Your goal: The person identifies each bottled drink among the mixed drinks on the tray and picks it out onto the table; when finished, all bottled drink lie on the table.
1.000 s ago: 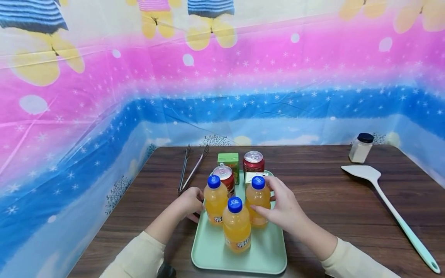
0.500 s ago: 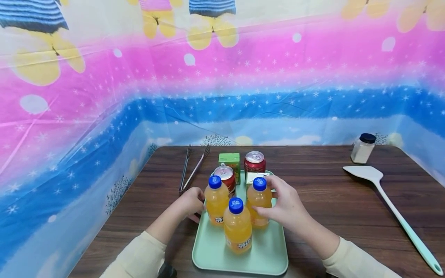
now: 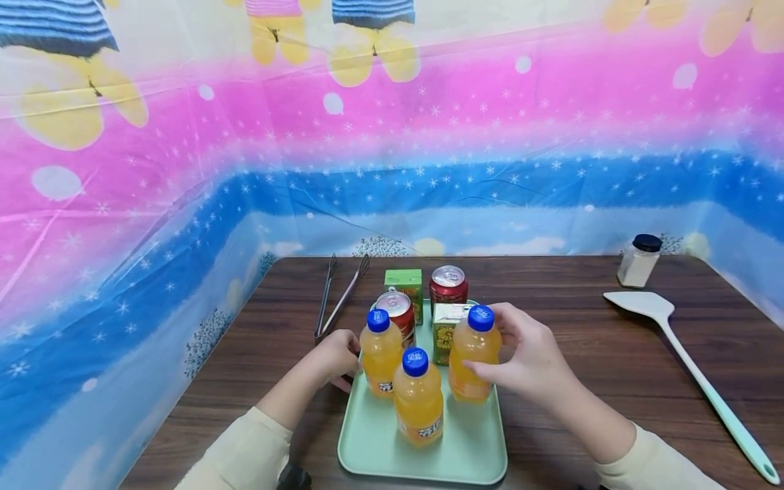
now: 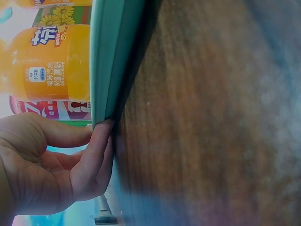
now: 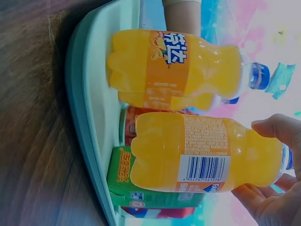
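My right hand point(image 3: 534, 354) holds a blue-capped orange soda bottle point(image 3: 471, 361) by its upper part, thumb on one side and fingers on the other. In the right wrist view the bottle's base point(image 5: 138, 155) stands a little off the tray floor. My left hand point(image 3: 333, 355) pinches the left rim of the pale green tray point(image 3: 367, 457), thumb above and fingers underneath, as the left wrist view shows. Another orange soda bottle point(image 3: 381, 354) stands on the tray beside that hand, and a third bottle point(image 3: 418, 401) stands nearer the front.
Behind the bottles are red soda cans point(image 3: 395, 309), a yellow-flowered drink carton point(image 3: 444, 340) and a green carton point(image 3: 404, 278). Tongs point(image 3: 343, 299) lie left of the tray. A white spatula point(image 3: 680, 347) and a black-lidded jar point(image 3: 639, 262) are on the right of the table point(image 3: 563, 306).
My right hand has moved right and slightly up with the bottle, uncovering the flowered carton's front. The left hand keeps its place on the tray rim.
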`<state>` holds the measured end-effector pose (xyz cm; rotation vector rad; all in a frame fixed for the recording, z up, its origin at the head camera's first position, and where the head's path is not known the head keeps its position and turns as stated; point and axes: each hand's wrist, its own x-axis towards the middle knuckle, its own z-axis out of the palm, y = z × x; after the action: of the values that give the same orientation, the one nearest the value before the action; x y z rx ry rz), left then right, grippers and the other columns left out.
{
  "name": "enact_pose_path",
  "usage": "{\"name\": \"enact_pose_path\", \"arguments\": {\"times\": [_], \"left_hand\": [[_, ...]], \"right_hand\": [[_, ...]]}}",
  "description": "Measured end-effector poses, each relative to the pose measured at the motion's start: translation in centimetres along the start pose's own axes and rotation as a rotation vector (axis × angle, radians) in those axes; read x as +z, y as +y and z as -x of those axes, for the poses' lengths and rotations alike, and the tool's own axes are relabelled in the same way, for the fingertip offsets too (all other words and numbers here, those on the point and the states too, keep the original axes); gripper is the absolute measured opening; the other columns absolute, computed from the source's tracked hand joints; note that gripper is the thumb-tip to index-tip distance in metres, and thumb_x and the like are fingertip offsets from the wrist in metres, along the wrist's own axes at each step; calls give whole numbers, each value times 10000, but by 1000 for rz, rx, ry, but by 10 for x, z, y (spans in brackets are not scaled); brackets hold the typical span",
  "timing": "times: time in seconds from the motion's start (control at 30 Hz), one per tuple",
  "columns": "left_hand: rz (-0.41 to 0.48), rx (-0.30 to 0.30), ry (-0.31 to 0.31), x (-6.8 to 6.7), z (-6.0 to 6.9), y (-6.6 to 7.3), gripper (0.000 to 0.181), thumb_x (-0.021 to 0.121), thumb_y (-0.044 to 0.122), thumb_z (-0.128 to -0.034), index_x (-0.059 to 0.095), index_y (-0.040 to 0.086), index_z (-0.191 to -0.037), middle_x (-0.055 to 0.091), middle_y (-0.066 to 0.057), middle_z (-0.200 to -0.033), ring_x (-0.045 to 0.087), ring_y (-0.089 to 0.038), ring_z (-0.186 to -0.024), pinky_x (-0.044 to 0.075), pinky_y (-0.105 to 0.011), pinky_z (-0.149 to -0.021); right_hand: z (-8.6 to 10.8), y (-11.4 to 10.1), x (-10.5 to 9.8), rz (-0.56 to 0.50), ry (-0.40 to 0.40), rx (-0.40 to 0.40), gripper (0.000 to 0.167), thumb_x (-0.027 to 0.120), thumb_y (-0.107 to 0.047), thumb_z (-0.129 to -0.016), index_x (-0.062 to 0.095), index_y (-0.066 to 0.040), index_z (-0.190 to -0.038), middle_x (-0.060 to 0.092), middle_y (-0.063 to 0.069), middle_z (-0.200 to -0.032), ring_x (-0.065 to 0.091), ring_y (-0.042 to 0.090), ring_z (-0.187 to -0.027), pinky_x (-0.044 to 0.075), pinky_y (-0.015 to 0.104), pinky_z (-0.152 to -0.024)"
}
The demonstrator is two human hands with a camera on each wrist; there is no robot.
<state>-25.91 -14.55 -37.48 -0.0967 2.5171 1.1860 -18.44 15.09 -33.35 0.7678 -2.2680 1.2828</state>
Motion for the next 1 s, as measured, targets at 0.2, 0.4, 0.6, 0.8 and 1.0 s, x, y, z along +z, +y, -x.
{"name": "enact_pose_path", "arguments": {"times": [0.2, 0.4, 0.6, 0.8, 1.0], "left_hand": [[-7, 8, 6, 0, -2, -2, 288, 645, -102, -795, 500, -27, -1032, 531, -162, -940, 614, -262, -728, 567, -379, -497], [-5, 13, 8, 0, -2, -2, 285, 649, -107, -786, 499, -28, -1015, 532, -161, -932, 611, -263, -723, 565, -382, -490], [-13, 10, 6, 0, -2, -1, 287, 648, -104, -788, 499, -20, -1019, 529, -159, -933, 610, -262, -717, 566, -378, -493], [-5, 14, 4, 1, -1, -1, 286, 645, -110, -786, 496, -23, -1014, 527, -160, -923, 612, -262, -708, 565, -382, -491], [6, 14, 2, 1, 0, -1, 282, 639, -115, -787, 491, -25, -1011, 522, -163, -921, 613, -263, -706, 566, -385, -492]], "right_hand": [[8, -1, -14, 44, 26, -24, 600, 871, -16, -587, 574, -89, -1102, 634, -61, -1003, 636, 121, -879, 563, 272, -719], [15, -2, -27, 105, 34, 4, 597, 883, -43, -575, 582, -108, -1086, 632, -73, -996, 637, 113, -861, 561, 247, -713], [19, -2, -37, 143, 43, 40, 601, 891, -40, -555, 585, -111, -1068, 634, -62, -980, 641, 115, -841, 557, 234, -714], [22, 1, -43, 172, 47, 63, 595, 893, -59, -561, 586, -108, -1068, 636, -45, -975, 641, 118, -833, 554, 223, -709], [19, 9, -48, 175, 60, 84, 597, 884, -39, -566, 585, -85, -1080, 642, -15, -958, 650, 125, -815, 558, 228, -681]]}}
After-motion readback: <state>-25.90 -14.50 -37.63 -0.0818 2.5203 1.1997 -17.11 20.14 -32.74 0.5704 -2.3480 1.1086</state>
